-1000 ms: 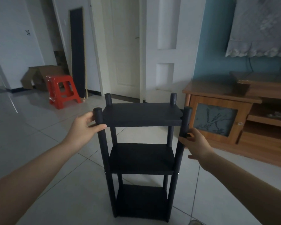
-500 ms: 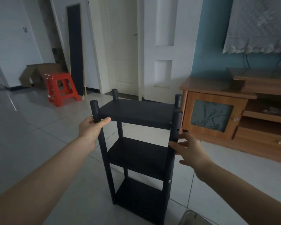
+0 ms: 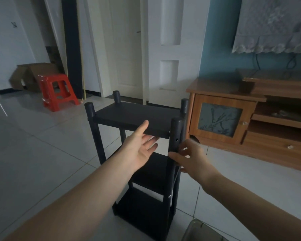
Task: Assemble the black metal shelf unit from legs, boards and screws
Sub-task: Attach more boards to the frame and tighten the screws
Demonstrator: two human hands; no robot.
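The left hand [image 3: 139,146] hid part of the middle board [image 3: 156,171]. A grey object [image 3: 201,231] was cut by the bottom edge, unidentifiable.

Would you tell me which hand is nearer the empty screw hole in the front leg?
Right. The right hand grips that leg just below the hole; the left hand is off to its left, under the top board.

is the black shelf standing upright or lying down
Upright. The black shelf stands on the tiled floor, its legs vertical and three boards level, one above another.
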